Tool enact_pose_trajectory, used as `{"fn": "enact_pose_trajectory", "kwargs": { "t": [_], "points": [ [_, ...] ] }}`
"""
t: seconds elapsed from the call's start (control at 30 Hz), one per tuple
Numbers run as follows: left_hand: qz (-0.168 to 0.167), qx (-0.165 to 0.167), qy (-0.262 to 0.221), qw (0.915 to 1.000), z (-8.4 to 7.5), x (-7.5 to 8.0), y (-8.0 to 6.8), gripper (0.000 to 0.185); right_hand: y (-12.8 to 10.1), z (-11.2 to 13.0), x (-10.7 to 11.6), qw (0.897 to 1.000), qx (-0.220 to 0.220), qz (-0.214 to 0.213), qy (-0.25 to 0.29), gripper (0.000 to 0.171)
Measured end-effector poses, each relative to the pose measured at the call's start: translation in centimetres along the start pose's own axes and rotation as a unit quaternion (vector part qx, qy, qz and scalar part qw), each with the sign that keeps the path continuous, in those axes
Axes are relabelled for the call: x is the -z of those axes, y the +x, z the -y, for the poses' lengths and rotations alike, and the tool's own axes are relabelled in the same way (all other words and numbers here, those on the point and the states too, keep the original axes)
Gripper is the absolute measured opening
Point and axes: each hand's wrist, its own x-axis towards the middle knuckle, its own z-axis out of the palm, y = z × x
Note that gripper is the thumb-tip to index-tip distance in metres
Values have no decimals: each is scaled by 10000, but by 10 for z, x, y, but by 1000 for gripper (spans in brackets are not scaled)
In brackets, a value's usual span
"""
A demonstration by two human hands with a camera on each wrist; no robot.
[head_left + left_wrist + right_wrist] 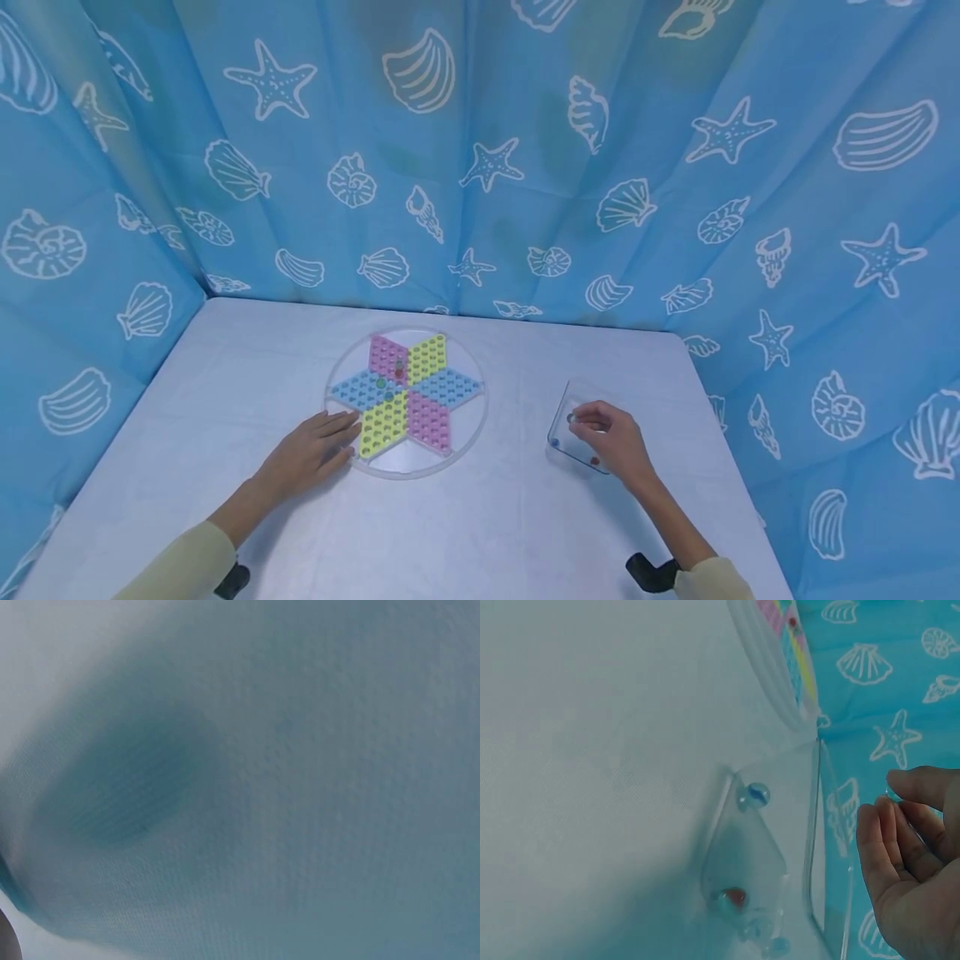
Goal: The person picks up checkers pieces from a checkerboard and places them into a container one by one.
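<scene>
A round clear board [465, 433] with a six-pointed star of pink, yellow and blue pegged fields lies mid-table; it also shows far off in the right wrist view as the board [780, 667]. A green marble [381, 382] and a red marble [399, 364] sit on it. My left hand [318, 446] rests flat on the table, straight fingers touching the board's near-left rim. My right hand [603, 433] hovers over a clear square tray [558, 421], its hand [911, 855] curled, thumb and fingertips pinching what looks like a small clear marble [891, 795]. The tray [742, 855] holds a blue marble [754, 795] and a red marble [733, 898].
The white table [487, 533] is walled by a blue curtain [525, 167] printed with shells and starfish at the back and both sides. The left wrist view shows only blurred table surface [300, 750] with a dark shadow. Bare tabletop lies between board and tray.
</scene>
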Motion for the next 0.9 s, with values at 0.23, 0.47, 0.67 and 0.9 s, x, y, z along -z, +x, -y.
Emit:
{"fn": "enact_pose_trajectory", "kwargs": {
  "t": [0.23, 0.47, 0.67, 0.9],
  "points": [
    [-166, -93, 44, 9998, 1, -1, -1, 40, 1, -9, 0, 9990, -226, 108, -370, 16],
    [-127, -96, 67, 9999, -1, 0, 0, 40, 2, -15, -5, 9970, -256, 182, -702, 15],
    [-84, -59, 58, 9999, 0, -1, -1, 41, 7, -18, -10, 9949, -167, 197, -975, 13],
    [71, 34, 102, 9999, 1, -1, -1, 41, 11, -18, -17, 9900, 30, 228, -1392, 13]
  ]
}}
